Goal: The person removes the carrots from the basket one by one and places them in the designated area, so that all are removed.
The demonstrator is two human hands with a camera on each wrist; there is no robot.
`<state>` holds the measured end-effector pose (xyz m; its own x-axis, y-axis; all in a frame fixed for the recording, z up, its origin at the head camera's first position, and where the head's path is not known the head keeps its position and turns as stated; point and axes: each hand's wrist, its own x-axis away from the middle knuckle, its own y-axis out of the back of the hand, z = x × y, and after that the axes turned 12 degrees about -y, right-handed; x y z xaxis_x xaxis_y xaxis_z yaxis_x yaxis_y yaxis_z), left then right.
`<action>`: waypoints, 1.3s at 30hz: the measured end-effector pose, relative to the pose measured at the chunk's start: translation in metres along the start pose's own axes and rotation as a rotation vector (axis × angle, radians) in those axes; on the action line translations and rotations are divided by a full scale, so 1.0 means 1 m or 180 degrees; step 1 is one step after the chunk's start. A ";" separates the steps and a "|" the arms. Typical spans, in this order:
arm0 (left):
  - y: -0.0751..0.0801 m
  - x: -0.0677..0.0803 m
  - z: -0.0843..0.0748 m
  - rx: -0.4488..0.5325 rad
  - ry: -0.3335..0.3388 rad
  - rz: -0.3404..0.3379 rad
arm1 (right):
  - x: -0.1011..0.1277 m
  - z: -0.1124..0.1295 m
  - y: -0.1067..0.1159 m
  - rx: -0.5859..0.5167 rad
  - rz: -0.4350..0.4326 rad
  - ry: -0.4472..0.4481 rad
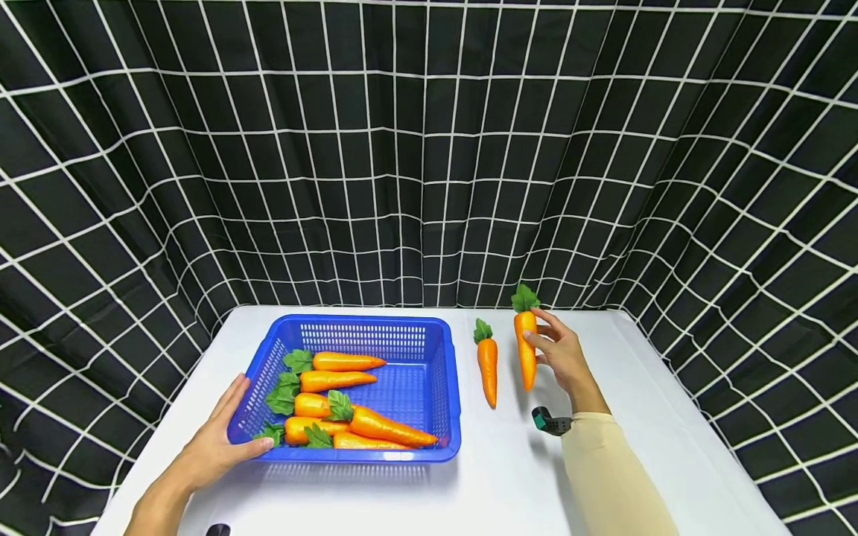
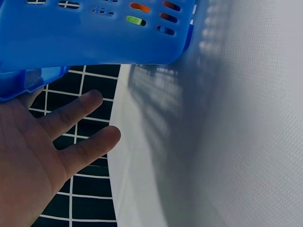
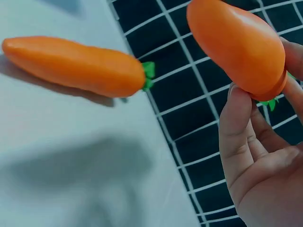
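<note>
Two hands work over a white table [image 1: 509,476]. Nearest the viewer, the left hand [image 1: 214,439] lies with fingers straight and relaxed against the near-left corner of a blue basket [image 1: 409,339], thumb at the front rim; the left wrist view shows the fingers [image 2: 71,113] spread beneath the basket's edge. Inside the basket lie several orange carrots [image 1: 335,402] with green leaves, stacked toward its left and front.

Farther out on the right, the right hand [image 1: 566,357] holds a carrot [image 1: 526,346] lifted clear of the table, leaf end up and tip down, pinched between thumb and fingertips near its thick end. The right wrist view shows the thumb [image 3: 236,118] pressed under that carrot. Just to its left, a second loose carrot [image 1: 487,365] lies on the table between the basket and the held one, touching neither. Beyond hangs a black curtain [image 1: 429,149] gridded in white.
</note>
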<state>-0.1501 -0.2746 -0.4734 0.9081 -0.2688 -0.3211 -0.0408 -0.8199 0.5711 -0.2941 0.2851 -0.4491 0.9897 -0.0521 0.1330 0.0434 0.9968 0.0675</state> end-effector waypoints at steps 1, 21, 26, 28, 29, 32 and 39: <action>0.002 0.000 -0.001 -0.0011 0.0000 -0.0002 | -0.002 -0.002 -0.002 0.0008 0.0011 -0.0032; 0.005 -0.008 -0.005 -0.0146 0.0301 0.0092 | -0.011 -0.017 0.004 0.0134 -0.0086 -0.0218; 0.003 -0.003 -0.003 -0.0128 0.0344 0.0113 | -0.011 -0.029 0.005 0.0190 -0.0087 -0.0373; 0.002 -0.002 -0.002 -0.0142 0.0349 0.0111 | -0.012 -0.033 0.005 0.0203 -0.0081 -0.0394; 0.002 -0.002 -0.002 -0.0146 0.0348 0.0109 | -0.013 -0.034 0.005 0.0200 -0.0077 -0.0402; 0.003 -0.002 -0.002 -0.0170 0.0356 0.0113 | -0.015 -0.038 0.005 0.0177 -0.0056 -0.0427; 0.004 -0.004 -0.005 -0.0190 0.0400 0.0134 | -0.019 -0.041 0.005 0.0305 -0.0134 -0.0486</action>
<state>-0.1518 -0.2748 -0.4663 0.9512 -0.2340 -0.2010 -0.0585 -0.7767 0.6272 -0.3074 0.2933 -0.4921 0.9548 -0.1097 0.2762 0.0641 0.9835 0.1691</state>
